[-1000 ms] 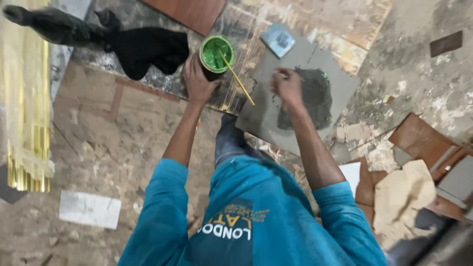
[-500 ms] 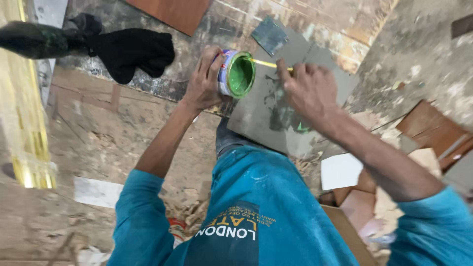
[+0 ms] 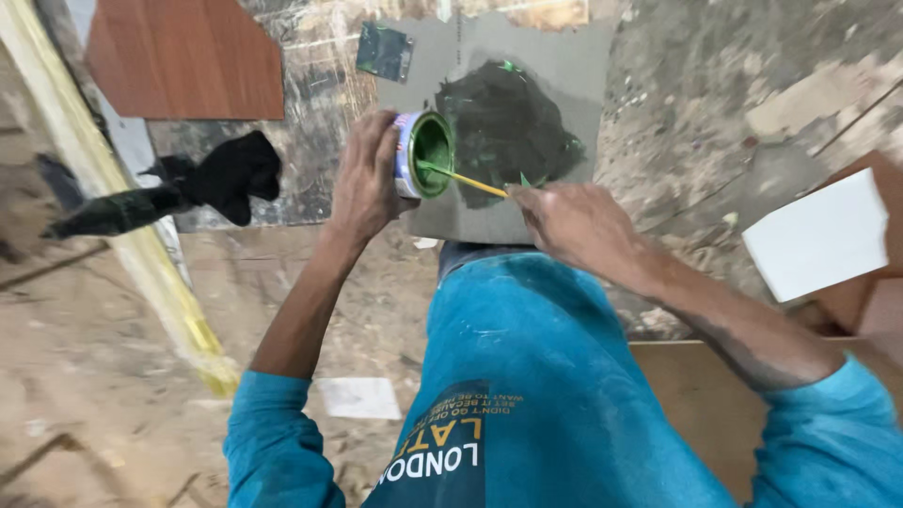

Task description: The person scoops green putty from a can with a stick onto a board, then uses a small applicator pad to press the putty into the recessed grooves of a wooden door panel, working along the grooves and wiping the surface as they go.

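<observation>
Left hand grip wrapped around tilted green paint tin, mouth turned toward right hand, whose grip pinches thin stick dipping inside, above smeared grey board.

My left hand is gripping a small tin of green paint, tilted sideways, while my right hand is dipping a thin yellow stick into it above a grey board.
</observation>
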